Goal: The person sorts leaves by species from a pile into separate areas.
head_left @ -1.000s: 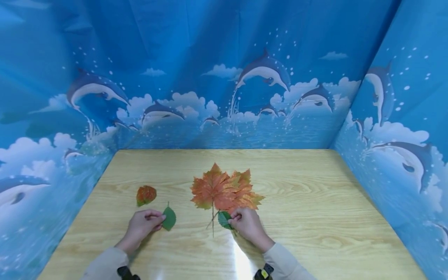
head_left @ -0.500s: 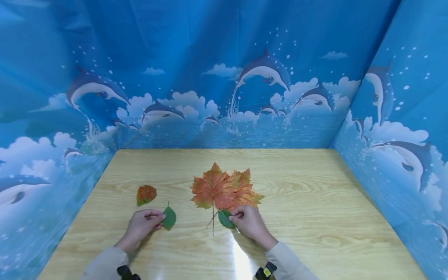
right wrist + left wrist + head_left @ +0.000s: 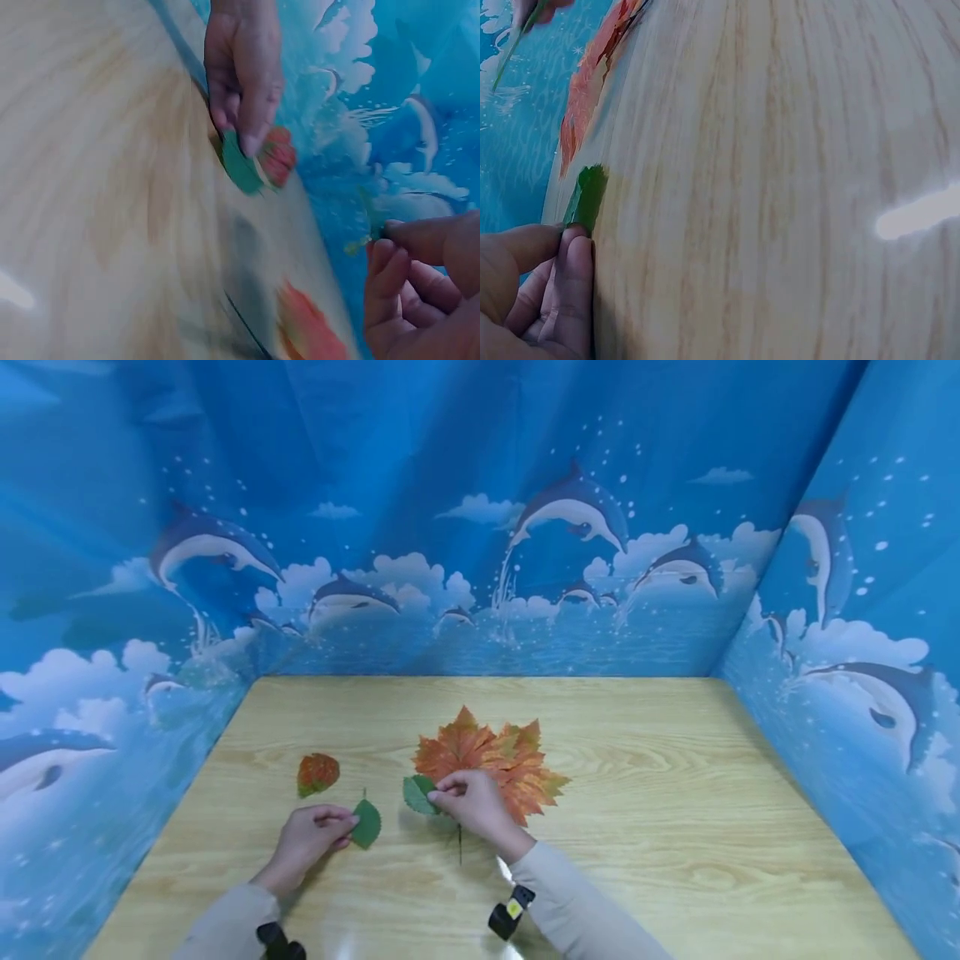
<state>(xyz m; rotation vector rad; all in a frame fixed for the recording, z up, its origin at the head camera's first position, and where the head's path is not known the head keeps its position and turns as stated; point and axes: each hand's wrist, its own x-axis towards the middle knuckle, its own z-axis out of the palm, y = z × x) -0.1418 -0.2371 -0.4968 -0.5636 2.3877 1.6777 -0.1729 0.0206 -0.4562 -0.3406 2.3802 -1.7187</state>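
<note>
My left hand [image 3: 311,841] pinches a green leaf [image 3: 367,824] by its edge, low over the table, its short stem pointing away from me. Between the thumb and fingers of my right hand [image 3: 477,806] is a second green leaf [image 3: 420,795], lifted in front of the maple leaves. Orange maple leaves [image 3: 517,768] lie overlapping in the middle of the table, partly hidden behind the right hand; a dark stem [image 3: 460,843] shows below it. Left of them lies a small red-green leaf [image 3: 318,774], just beyond the left hand. In the right wrist view, the right hand's leaf appears almost edge-on.
The wood-grain table [image 3: 675,827] meets a blue dolphin-print curtain [image 3: 360,643] along its back and both sides. A bright reflection [image 3: 922,214] lies on the tabletop. Black wrist cameras [image 3: 512,912] sit by both beige sleeves.
My right hand has lifted its green leaf and carried it left and away from me, across the maple leaf stems. The left hand stays in place with its leaf.
</note>
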